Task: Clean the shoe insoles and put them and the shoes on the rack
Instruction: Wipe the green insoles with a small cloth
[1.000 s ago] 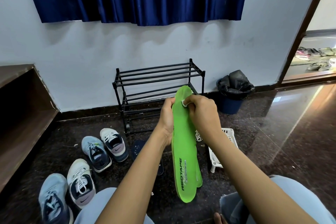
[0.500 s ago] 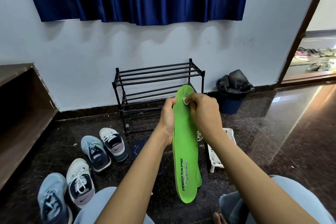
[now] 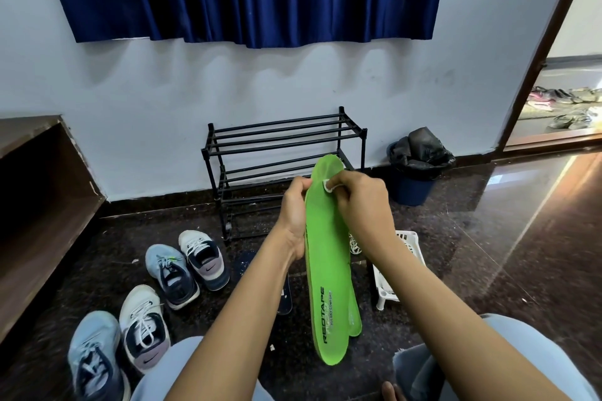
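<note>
A bright green insole (image 3: 327, 270) with black lettering stands upright in front of me, a second green insole (image 3: 355, 319) just behind it. My left hand (image 3: 294, 215) grips the insole's left edge near the toe. My right hand (image 3: 361, 205) pinches a small white wipe (image 3: 326, 185) against the upper face of the insole. The black metal shoe rack (image 3: 280, 153) stands bare against the wall behind. Several sneakers lie on the floor at the left, among them a white and navy one (image 3: 203, 259) and a light blue one (image 3: 171, 275).
A dark insole (image 3: 284, 296) lies on the floor behind my left forearm. A white plastic basket (image 3: 405, 264) sits to the right, a blue bin with a black bag (image 3: 417, 166) by the wall. A wooden bench (image 3: 39, 205) runs along the left. My knees frame the bottom.
My right hand with the wipe has shifted slightly on the toe end of the insole. Everything else has stayed where it was.
</note>
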### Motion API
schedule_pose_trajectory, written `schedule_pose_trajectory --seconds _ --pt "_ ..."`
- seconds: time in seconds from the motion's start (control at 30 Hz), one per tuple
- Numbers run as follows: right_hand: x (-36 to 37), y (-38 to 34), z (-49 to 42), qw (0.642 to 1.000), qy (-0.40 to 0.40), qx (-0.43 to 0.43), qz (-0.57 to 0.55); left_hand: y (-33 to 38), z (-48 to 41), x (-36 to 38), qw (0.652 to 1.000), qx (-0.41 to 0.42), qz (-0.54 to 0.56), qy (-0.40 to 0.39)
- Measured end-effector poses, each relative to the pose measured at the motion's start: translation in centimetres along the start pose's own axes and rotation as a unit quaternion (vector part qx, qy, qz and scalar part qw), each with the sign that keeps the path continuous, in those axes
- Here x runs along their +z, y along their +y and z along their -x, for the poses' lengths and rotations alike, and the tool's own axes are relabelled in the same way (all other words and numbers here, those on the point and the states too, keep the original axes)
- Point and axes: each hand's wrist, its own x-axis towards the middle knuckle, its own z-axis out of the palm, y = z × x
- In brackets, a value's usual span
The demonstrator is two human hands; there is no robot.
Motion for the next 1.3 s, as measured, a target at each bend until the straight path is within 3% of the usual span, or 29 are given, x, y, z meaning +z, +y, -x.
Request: schedule_pose_trajectory --seconds 0.13,0.37,0.63,0.87,1.1,1.3 --pt "-0.5 0.4 -0.9 0.999 0.035 0.021 0.001 0.2 0.2 0.5 1.0 -0.012 0.002 -0.025" --pt "0.6 -0.2 0.8 1.0 -0.019 -0.009 0.02 -0.2 -0.3 -0.1 1.0 -0.017 -0.013 -0.012" --pt "-0.5 0.7 -0.9 0.999 0.032 0.04 0.001 -0.3 -0.1 0.7 0.999 -0.025 -0.008 -0.028" --pt "0.2 0.3 0.9 1.0 -0.013 0.002 0.001 -0.1 -0.2 -0.1 1.0 -0.016 -0.025 -0.005" --pt "-0.4 0.7 -0.7 0.999 0.044 -0.003 0.004 -0.1 0.1 0.8 0.999 -0.021 0.0 -0.029" --pt "0.3 0.0 0.8 0.999 0.003 -0.033 -0.001 0.0 -0.3 0.3 1.0 -0.019 -0.006 -0.005"
